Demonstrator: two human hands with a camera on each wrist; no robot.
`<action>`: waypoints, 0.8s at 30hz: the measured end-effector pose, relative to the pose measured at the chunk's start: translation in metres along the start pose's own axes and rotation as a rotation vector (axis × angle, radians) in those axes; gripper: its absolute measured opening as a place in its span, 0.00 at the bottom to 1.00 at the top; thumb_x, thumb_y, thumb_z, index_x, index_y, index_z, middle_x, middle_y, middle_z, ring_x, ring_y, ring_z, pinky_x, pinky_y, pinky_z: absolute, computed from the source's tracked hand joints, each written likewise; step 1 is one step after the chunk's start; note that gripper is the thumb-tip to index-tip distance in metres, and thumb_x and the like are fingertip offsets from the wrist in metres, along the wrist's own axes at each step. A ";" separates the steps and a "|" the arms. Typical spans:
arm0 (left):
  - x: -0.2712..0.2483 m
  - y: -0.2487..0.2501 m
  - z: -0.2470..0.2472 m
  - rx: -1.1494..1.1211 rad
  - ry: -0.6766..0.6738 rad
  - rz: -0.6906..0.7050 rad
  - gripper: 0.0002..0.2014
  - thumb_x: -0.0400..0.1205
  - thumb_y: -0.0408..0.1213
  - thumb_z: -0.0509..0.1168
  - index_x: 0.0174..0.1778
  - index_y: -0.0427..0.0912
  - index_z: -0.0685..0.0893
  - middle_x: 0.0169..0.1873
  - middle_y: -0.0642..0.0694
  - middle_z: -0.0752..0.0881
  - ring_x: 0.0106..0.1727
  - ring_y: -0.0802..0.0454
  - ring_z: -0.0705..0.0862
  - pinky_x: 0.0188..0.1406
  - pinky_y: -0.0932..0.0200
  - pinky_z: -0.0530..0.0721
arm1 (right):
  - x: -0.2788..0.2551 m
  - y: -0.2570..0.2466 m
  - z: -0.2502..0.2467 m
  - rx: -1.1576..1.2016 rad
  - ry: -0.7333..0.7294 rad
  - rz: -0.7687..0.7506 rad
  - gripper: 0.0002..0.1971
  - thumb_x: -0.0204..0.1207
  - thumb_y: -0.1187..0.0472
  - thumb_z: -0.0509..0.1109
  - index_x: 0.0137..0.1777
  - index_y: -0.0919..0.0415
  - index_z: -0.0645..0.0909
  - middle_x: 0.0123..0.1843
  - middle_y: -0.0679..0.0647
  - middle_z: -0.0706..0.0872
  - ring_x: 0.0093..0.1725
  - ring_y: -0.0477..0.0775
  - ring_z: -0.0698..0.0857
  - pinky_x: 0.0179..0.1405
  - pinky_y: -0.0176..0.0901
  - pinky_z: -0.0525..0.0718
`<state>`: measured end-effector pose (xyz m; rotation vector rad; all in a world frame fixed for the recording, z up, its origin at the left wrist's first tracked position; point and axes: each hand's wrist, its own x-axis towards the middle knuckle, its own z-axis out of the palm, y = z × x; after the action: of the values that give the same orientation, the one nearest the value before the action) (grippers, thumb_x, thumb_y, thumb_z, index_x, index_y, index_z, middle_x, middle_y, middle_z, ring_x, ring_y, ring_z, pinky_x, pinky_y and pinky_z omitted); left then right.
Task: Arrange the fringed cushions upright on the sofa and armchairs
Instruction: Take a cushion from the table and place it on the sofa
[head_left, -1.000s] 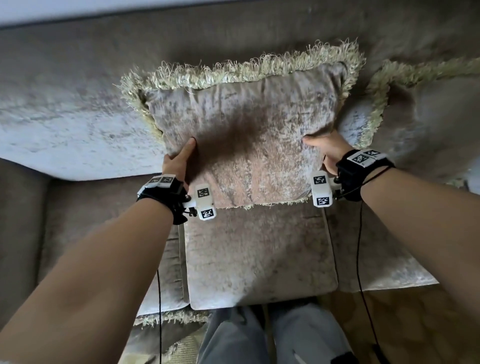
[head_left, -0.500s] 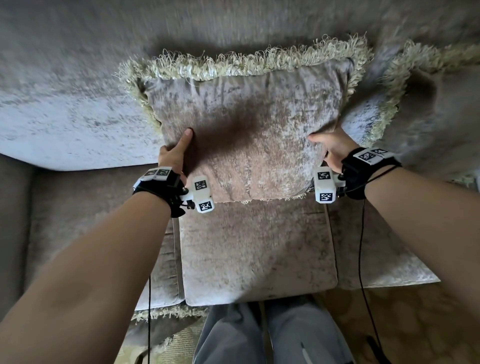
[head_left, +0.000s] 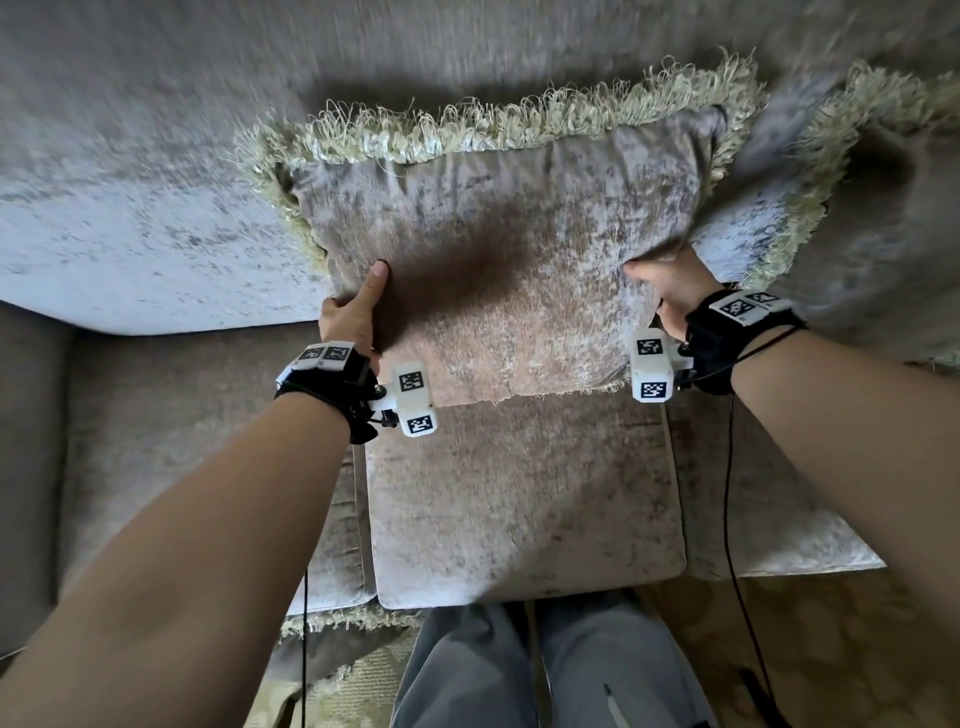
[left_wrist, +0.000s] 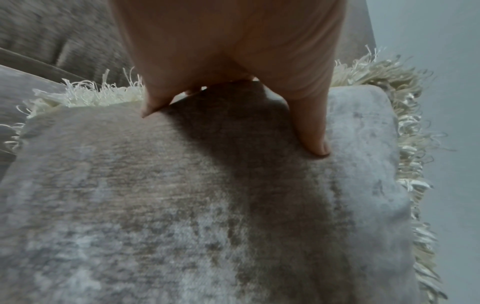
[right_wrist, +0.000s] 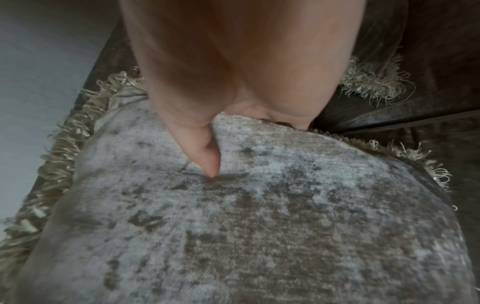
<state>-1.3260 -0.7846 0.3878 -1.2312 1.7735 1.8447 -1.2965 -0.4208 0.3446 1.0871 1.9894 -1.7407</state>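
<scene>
A grey-beige velvet cushion with a pale fringe (head_left: 509, 249) stands upright against the sofa back (head_left: 156, 156), its lower edge above the middle seat pad. My left hand (head_left: 358, 306) grips its left edge, thumb on the front face (left_wrist: 311, 131), fingers hidden behind. My right hand (head_left: 665, 286) grips the right edge the same way, thumb pressed into the fabric (right_wrist: 205, 156). A second fringed cushion (head_left: 883, 208) leans against the sofa back just to the right, its fringe touching the held one.
The sofa's seat pads (head_left: 519, 493) lie below the cushion, with an armrest (head_left: 26, 441) at the far left. My legs in grey trousers (head_left: 545, 670) stand against the seat front. Patterned flooring (head_left: 805, 649) shows at the lower right.
The cushion has been pushed a little higher and further back against the sofa back, both hands still gripping its sides. The view has shifted slightly.
</scene>
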 end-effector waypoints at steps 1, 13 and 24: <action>-0.001 0.001 0.001 0.069 0.028 0.009 0.43 0.49 0.67 0.80 0.54 0.46 0.78 0.53 0.48 0.84 0.55 0.44 0.86 0.59 0.39 0.86 | 0.017 0.012 -0.003 -0.026 0.029 0.011 0.41 0.54 0.51 0.81 0.71 0.59 0.77 0.65 0.60 0.86 0.62 0.60 0.87 0.64 0.62 0.84; -0.023 0.041 0.011 0.334 0.282 0.297 0.34 0.70 0.48 0.73 0.71 0.48 0.71 0.67 0.43 0.76 0.59 0.43 0.82 0.60 0.50 0.80 | -0.078 -0.070 0.032 -0.346 0.341 -0.260 0.39 0.72 0.66 0.76 0.81 0.54 0.62 0.76 0.56 0.70 0.74 0.56 0.74 0.72 0.44 0.76; -0.059 0.043 0.061 0.671 0.172 0.703 0.09 0.74 0.40 0.65 0.45 0.60 0.85 0.55 0.59 0.79 0.58 0.57 0.77 0.68 0.60 0.67 | -0.099 -0.073 0.081 -0.898 0.252 -0.890 0.27 0.75 0.63 0.70 0.76 0.55 0.74 0.79 0.56 0.71 0.79 0.64 0.67 0.80 0.63 0.66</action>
<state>-1.3446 -0.7165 0.4518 -0.5447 2.8465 1.1984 -1.3008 -0.5305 0.4432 0.0874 3.1903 -0.6794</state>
